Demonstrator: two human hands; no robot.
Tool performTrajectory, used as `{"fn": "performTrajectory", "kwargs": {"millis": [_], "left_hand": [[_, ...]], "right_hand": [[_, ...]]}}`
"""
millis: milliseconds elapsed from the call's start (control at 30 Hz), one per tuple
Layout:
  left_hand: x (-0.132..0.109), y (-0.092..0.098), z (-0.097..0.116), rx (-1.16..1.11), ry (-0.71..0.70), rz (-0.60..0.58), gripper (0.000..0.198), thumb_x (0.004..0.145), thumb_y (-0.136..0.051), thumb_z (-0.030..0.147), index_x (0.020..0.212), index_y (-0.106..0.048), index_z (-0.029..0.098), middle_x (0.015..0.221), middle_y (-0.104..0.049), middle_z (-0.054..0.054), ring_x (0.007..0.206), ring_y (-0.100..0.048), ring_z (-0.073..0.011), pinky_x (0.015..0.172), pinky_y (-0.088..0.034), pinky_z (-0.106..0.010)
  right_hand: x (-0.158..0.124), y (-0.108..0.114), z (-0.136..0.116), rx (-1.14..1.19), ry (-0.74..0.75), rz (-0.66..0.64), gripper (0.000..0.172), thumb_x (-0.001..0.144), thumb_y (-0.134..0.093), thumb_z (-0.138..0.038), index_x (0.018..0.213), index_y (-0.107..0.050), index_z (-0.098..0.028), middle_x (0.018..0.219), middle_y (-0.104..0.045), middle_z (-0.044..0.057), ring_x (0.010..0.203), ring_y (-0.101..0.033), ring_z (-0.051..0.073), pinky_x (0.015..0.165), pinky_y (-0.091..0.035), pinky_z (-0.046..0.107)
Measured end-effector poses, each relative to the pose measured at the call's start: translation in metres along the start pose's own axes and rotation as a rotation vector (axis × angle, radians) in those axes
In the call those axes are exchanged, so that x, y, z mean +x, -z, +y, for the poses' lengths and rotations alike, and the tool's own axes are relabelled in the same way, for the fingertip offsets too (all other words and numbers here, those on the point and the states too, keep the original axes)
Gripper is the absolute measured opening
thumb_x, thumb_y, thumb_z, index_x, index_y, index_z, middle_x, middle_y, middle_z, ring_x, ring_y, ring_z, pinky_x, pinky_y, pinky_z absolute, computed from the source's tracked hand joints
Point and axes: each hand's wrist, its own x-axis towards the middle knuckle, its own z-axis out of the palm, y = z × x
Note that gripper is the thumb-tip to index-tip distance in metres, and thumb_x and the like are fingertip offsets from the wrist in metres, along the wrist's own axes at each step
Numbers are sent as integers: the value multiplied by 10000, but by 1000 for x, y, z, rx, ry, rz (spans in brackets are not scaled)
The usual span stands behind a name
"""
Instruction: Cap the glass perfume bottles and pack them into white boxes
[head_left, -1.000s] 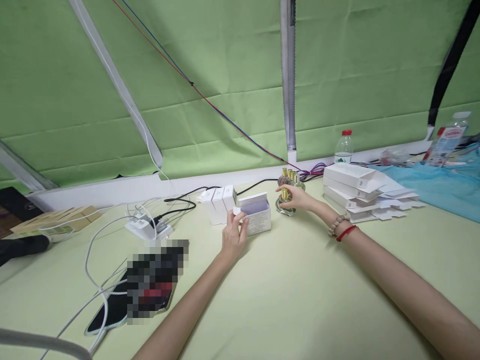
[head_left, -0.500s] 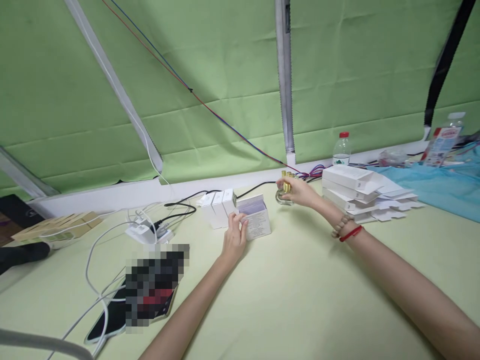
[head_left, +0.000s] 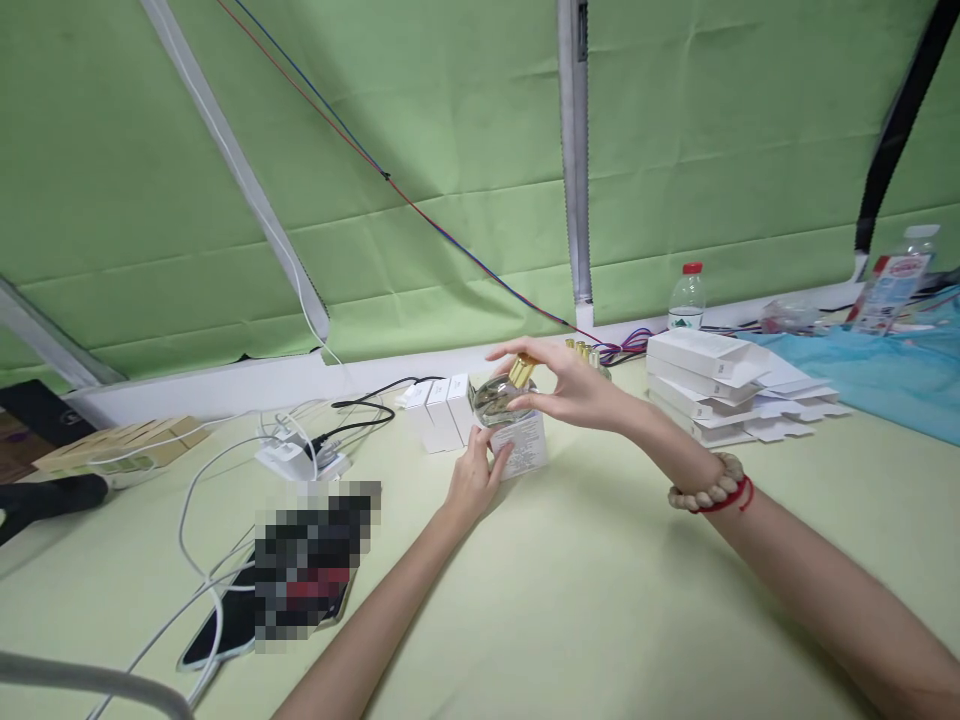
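Observation:
My right hand point(head_left: 577, 388) grips a clear glass perfume bottle point(head_left: 496, 402) with a gold cap, tilted, right above a white printed box point(head_left: 525, 450). The bottle hides the box's top from view. My left hand point(head_left: 475, 470) is closed on the box's left side, with the thumb on its front face. Several closed white boxes point(head_left: 442, 412) stand upright just left of it. Behind my right hand, more gold-capped bottles point(head_left: 585, 350) stand near the wall, mostly hidden.
A stack of flattened white cartons point(head_left: 697, 375) lies at the right, with a red-capped plastic bottle point(head_left: 687, 300) behind. Blue cloth point(head_left: 885, 370) covers the far right. At the left are a power strip point(head_left: 296, 460), loose white cables, yellowish boxes point(head_left: 120, 445) and a phone point(head_left: 225, 625).
My right hand has lifted a perfume bottle from the group at the back and brought it left over the white box. My left hand stays on the box.

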Motion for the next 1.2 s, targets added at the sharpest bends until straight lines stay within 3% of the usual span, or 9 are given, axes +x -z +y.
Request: {"fn": "performTrajectory", "kwargs": {"millis": [267,600,800,1067,1200], "left_hand": [[1,-8,-7,47,-300,145,278,901,-414,259,1143,-285,215,1056,-537,-97,719,-581,-101,524,-429,-199],[1,-11,-8,74,-285,121,315,921,-364,267,1201,-227,225,1085,-517,-111,690,-596,-88,518,-452,-195],[1,-11,-8,44,-257,91,321,914,-387,256,1197,-239,223,1122,-506,-119,743,-597,-95,545,-468,-203],[2,-12,-8,14,-243,92,296,913,-388,270,1182,-276,223,1093,-509,-92,783,-583,-103,586,-472,-220],[2,-11,-6,-1,-240,79,288,912,-385,264,1180,-291,221,1121,-504,-97,741,-565,-87,566,-459,-206]], "right_hand": [[-7,-11,17,-196,-84,-109,378,771,-615,-191,1134,-529,-252,1064,-656,14,988,-576,182,889,-321,332],[-13,-12,29,-270,-107,-146,358,733,-690,-292,1059,-560,-223,1046,-658,37,912,-583,195,796,-327,305],[-13,-17,34,-206,-116,-154,380,692,-722,-229,1042,-578,-198,895,-633,11,637,-505,112,649,-362,250],[-16,-20,35,-283,-176,-150,459,727,-692,-233,1167,-563,-217,992,-571,57,793,-555,169,723,-432,295],[-16,-20,37,-230,-180,-147,363,845,-550,-299,1201,-551,-230,994,-575,65,811,-577,173,739,-451,310]]}}
